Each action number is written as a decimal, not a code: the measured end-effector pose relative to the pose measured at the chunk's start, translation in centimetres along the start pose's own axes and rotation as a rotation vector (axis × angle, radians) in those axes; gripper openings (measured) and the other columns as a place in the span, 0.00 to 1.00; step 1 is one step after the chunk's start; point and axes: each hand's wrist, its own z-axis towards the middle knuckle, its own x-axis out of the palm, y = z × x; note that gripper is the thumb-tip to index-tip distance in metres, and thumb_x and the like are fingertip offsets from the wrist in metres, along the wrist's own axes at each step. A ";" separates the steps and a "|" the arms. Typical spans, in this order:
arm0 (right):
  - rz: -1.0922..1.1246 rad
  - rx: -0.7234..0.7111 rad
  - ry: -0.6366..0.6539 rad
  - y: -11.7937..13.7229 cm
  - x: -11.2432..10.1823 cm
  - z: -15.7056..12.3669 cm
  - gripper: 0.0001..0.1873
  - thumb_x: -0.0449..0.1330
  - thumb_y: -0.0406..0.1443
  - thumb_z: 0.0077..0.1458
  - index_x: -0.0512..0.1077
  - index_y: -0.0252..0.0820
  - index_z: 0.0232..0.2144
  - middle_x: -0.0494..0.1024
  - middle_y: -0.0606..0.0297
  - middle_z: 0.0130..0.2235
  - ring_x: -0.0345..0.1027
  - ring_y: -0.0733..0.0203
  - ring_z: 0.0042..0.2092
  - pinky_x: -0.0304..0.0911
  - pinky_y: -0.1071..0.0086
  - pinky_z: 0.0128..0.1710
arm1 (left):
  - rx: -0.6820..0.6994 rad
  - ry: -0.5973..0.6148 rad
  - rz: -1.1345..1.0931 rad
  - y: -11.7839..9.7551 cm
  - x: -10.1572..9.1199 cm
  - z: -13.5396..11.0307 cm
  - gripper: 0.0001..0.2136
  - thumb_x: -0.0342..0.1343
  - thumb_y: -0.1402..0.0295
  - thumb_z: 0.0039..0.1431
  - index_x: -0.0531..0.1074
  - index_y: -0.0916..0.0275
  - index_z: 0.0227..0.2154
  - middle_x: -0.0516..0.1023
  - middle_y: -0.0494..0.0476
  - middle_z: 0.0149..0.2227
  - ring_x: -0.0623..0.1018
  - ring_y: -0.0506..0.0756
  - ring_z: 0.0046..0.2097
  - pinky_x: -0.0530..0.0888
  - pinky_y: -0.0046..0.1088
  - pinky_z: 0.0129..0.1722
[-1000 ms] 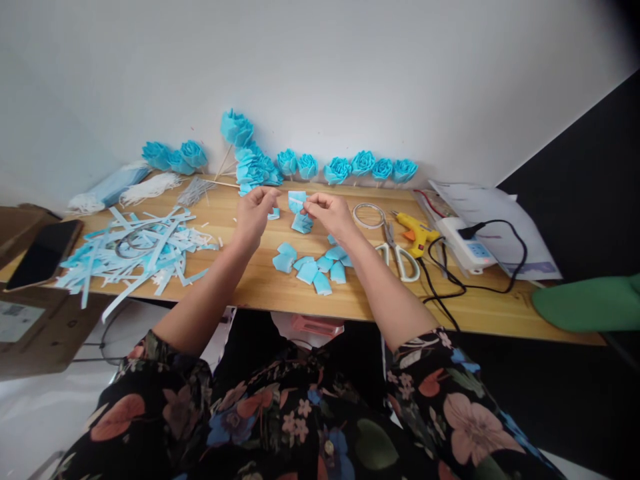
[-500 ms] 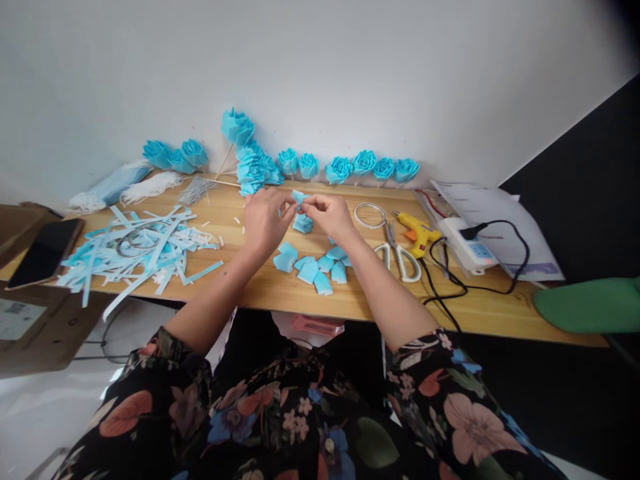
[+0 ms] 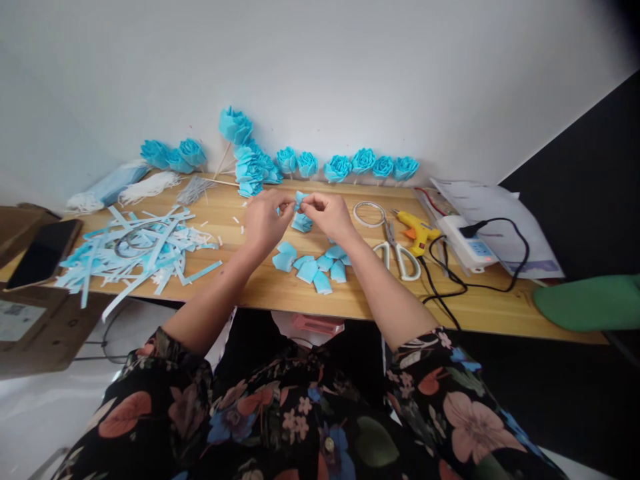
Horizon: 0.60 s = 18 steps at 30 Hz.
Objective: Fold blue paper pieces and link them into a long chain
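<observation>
Between my two hands is a small blue petal (image 3: 300, 198), pinched from both sides above the wooden table (image 3: 350, 303). My left hand (image 3: 269, 217) has its thumb and forefinger closed on the petal's left edge. From the other side my right hand (image 3: 327, 212) grips it with the fingertips. Just below the hands lies another blue piece (image 3: 302, 223), partly folded. Nearer to me are several loose blue petals (image 3: 307, 270) in a scattered group; my right forearm partly covers that group's right side.
Finished blue flowers (image 3: 363, 161) line the wall. Blue and white strips (image 3: 135, 247) are heaped at left beside a phone (image 3: 43, 253). To the right lie scissors (image 3: 400, 257), a tape roll (image 3: 369, 214), a yellow glue gun (image 3: 418, 231) and a power strip (image 3: 470, 243) with black cables.
The petal between my fingers has turned and looks more curled and narrower. Both hands stay at nearly the same place; the view has shifted very slightly.
</observation>
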 end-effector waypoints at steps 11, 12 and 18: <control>-0.006 0.015 0.008 0.0 0.0 0.0 0.09 0.61 0.39 0.52 0.78 0.41 0.28 0.82 0.65 0.29 0.72 0.62 0.32 0.64 0.69 0.34 | -0.060 0.021 -0.049 -0.1 -0.1 0.4 0.08 0.57 0.67 0.58 0.80 0.59 0.27 0.76 0.55 0.27 0.71 0.57 0.33 0.64 0.34 0.39; -0.007 0.014 0.007 0.0 0.0 0.0 0.09 0.61 0.39 0.52 0.78 0.41 0.28 0.82 0.65 0.30 0.72 0.62 0.32 0.63 0.69 0.34 | -0.060 0.024 -0.059 -0.1 -0.2 0.4 0.08 0.57 0.67 0.58 0.80 0.59 0.27 0.76 0.55 0.27 0.71 0.57 0.33 0.65 0.34 0.39; -0.011 0.003 0.006 0.2 -0.1 -0.1 0.09 0.60 0.40 0.52 0.77 0.41 0.28 0.80 0.66 0.28 0.68 0.64 0.30 0.61 0.69 0.32 | -0.065 0.029 -0.089 -0.2 -0.1 0.4 0.07 0.60 0.66 0.58 0.81 0.59 0.27 0.77 0.55 0.28 0.70 0.56 0.33 0.64 0.34 0.38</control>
